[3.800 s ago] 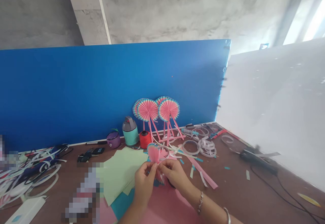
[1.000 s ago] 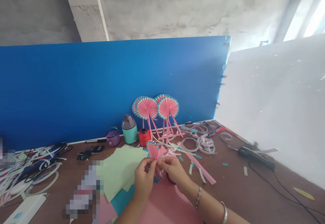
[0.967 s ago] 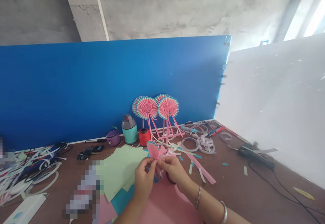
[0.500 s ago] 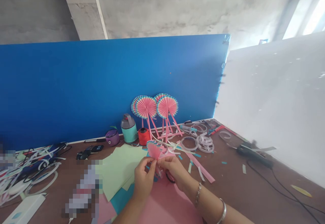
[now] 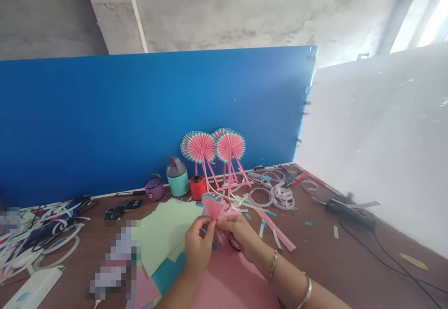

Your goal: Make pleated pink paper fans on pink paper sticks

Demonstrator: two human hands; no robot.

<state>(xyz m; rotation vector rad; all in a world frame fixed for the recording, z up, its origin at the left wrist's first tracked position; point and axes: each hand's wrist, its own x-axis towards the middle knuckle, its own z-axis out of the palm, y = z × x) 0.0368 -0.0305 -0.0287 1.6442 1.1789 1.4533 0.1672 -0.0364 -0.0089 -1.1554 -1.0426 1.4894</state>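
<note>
A pleated pink paper fan (image 5: 211,205) with a blue-edged rim is pinched between my two hands above the pink paper (image 5: 233,278). My left hand (image 5: 199,241) is closed on it with thumb and fingertips near its gathered middle. Closed as well, my right hand (image 5: 241,234) grips the same spot from the right, thumb and forefinger pressed together. A dark ring-shaped piece (image 5: 234,243) shows under my right fingers; it looks like a scissors handle, but most is hidden. Several finished pink paper fans (image 5: 202,148) on pink sticks lean against the blue partition.
Pale green sheets (image 5: 168,229) lie to the left. Behind stand a teal container (image 5: 178,184), a red spool (image 5: 198,188) and a purple pot (image 5: 154,189). Coiled white strips (image 5: 283,198) and paper scraps lie right, near a black power strip (image 5: 350,213). A blue partition (image 5: 105,122) closes off the back.
Both hands hold the pleated fan in almost the same place and pose. Only the view has shifted very slightly.
</note>
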